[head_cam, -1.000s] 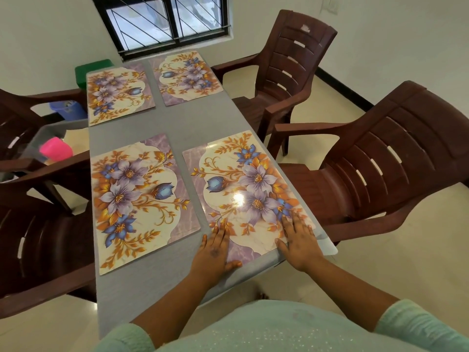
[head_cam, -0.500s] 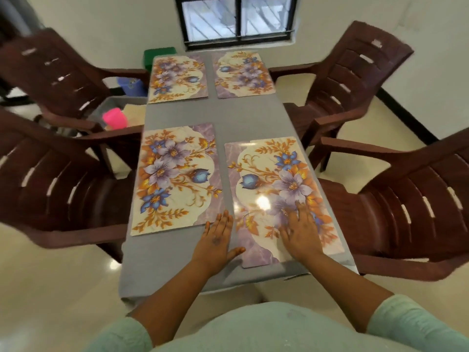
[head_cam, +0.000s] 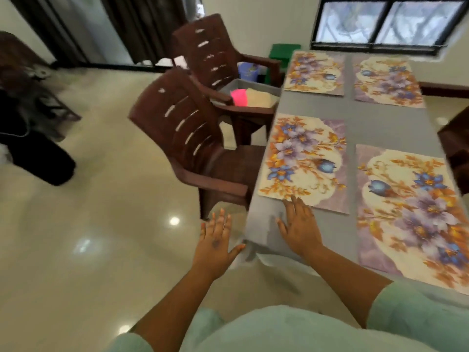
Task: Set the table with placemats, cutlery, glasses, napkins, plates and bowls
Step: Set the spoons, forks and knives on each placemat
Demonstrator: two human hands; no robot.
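Several floral placemats lie flat on the grey table (head_cam: 264, 227): a near left placemat (head_cam: 304, 161), a near right placemat (head_cam: 411, 214), a far left placemat (head_cam: 314, 72) and a far right placemat (head_cam: 388, 82). My right hand (head_cam: 299, 227) rests flat on the bare table corner, its fingertips just touching the near left placemat's front edge. Off the table's left edge, my left hand (head_cam: 215, 240) hovers over the floor with fingers spread and nothing in it.
Two brown plastic chairs (head_cam: 193, 138) stand along the table's left side. A grey bin (head_cam: 251, 96) holding pink and cream items sits on the far chair. A green stool (head_cam: 281, 50) and a blue bucket (head_cam: 247, 72) are behind. A dark object (head_cam: 30, 143) lies on the glossy floor at left.
My view has swung left. Both hands left the near right placemat: the right one now lies on the table corner, the left one has moved off the table over the floor.
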